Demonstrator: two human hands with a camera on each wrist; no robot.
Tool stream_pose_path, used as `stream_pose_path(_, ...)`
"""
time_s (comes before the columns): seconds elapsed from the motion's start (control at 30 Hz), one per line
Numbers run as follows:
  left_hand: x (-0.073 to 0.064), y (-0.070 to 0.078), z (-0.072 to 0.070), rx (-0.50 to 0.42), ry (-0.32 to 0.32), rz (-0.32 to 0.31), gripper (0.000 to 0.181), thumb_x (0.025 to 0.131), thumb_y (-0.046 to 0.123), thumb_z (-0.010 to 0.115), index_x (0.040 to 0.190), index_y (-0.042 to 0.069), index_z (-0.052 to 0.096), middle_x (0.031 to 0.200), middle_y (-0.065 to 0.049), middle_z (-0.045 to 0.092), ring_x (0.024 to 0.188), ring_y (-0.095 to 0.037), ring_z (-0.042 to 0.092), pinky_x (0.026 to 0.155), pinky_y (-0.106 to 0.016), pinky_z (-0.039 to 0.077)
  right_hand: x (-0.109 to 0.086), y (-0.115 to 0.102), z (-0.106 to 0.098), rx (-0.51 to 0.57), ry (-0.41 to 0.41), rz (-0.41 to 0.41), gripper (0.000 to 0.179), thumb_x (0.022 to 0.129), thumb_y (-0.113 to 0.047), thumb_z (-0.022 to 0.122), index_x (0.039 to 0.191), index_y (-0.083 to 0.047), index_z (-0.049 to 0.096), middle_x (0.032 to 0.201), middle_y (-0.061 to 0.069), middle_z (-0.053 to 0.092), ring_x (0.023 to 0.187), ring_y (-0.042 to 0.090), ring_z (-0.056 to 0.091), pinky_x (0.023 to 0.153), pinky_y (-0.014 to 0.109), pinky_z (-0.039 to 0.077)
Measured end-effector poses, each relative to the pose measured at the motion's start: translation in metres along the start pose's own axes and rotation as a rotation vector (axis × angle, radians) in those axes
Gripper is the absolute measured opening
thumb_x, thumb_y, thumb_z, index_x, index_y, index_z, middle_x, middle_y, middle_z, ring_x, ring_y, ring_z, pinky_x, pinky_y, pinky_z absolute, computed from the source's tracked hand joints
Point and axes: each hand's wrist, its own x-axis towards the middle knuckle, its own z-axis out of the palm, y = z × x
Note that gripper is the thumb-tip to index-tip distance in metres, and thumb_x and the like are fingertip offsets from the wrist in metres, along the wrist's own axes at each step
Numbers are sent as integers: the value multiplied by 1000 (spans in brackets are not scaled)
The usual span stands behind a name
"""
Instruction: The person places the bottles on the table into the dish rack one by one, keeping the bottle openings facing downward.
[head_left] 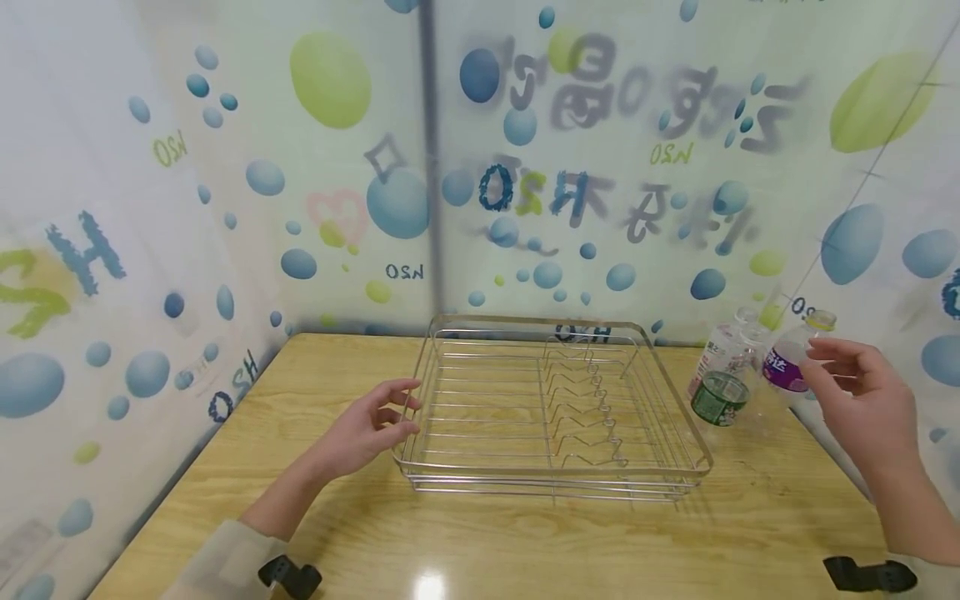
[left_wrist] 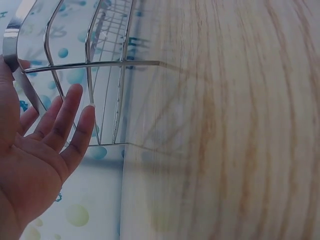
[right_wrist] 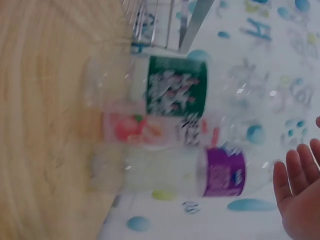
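A silver wire dish rack with a flat metal rim and a row of bent plate dividers stands on the table. My left hand is at its left side, with loosely spread fingers right at the rim and side wires; the left wrist view has that hand beside the wires. On the right, my right hand is raised by a clear bottle with a purple label. In the right wrist view, its relaxed fingers are close to that bottle's neck, with nothing held.
Beside the purple-labelled bottle stand a clear bottle with a green label and another with a peach-picture label, right of the rack. The wood-grain table meets a bubble-printed curtain at the back and sides.
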Motion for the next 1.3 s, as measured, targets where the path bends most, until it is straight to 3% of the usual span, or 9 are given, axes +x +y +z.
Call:
stream_pose_path(0.2, 0, 0, 1, -18, -2, -8, 63, 105, 11, 71, 163, 9, 45, 141, -27, 60, 110, -30, 67, 85, -25, 60, 7, 33, 0, 22, -6, 157, 65, 110, -34, 65, 165, -10, 41, 123, -36, 41, 101, -18, 40, 77, -4, 35)
stream_pose_path(0.3, 0, 1, 1, -26, -3, -12, 62, 106, 10, 70, 163, 10, 45, 142, -27, 60, 111, -30, 67, 86, -25, 60, 10, 48, 2, 49, -71, 168, 77, 109, -36, 67, 171, -12, 29, 150, -4, 50, 111, -12, 42, 79, -5, 38)
stream_pose_path(0.4, -1, 1, 2, -26, -2, -19, 63, 106, 11, 70, 163, 9, 45, 142, -27, 60, 111, -29, 67, 86, -25, 60, 14, 64, 4, 57, -162, 171, 88, 110, -38, 67, 176, -12, 15, 174, 27, 26, 137, 13, 47, 83, -6, 38)
stream_pose_path(0.47, -1, 2, 2, -28, -3, -20, 63, 106, 10, 70, 164, 8, 44, 142, -27, 60, 110, -29, 67, 86, -25, 60, 17, 73, 4, 56, -236, 186, 94, 110, -41, 66, 177, -13, 7, 178, 33, 14, 154, 36, 39, 82, -2, 44)
stream_pose_path(0.57, -2, 1, 1, -33, -5, -18, 64, 106, 9, 69, 165, 6, 42, 143, -28, 59, 110, -30, 68, 86, -25, 60, 22, 82, 7, 59, -345, 219, 102, 110, -47, 64, 176, -7, -3, 178, 38, 6, 159, 62, 24, 111, 33, 60)
stream_pose_path(0.63, -2, 1, 1, -40, -6, -15, 64, 106, 8, 68, 165, 6, 42, 143, -29, 59, 110, -30, 68, 87, -25, 61, 24, 86, 10, 77, -407, 243, 106, 110, -49, 63, 175, -4, -9, 177, 40, 1, 156, 71, 17, 115, 68, 52)
stream_pose_path(0.7, -2, 1, 1, -46, -8, -14, 63, 106, 8, 67, 164, 8, 43, 144, -30, 58, 111, -30, 68, 87, -25, 61, 24, 90, 13, 96, -448, 261, 108, 111, -50, 62, 173, 0, -12, 176, 42, -2, 154, 73, 16, 110, 89, 34)
stream_pose_path(1.13, -3, 0, 1, -57, -7, -3, 62, 107, 8, 68, 164, 8, 43, 143, -29, 58, 110, -24, 70, 89, -25, 62, 25, 103, 30, 55, -518, 230, 101, 114, -47, 57, 167, 15, -1, 164, 50, 18, 144, 74, 30, 109, 88, 39)
stream_pose_path(1.3, -2, 0, 1, -56, -7, 3, 62, 107, 8, 68, 164, 7, 44, 142, -29, 59, 110, -26, 70, 89, -25, 62, 24, 104, 31, 18, -501, 222, 96, 114, -45, 56, 164, 20, 4, 159, 51, 26, 142, 73, 35, 99, 77, 53)
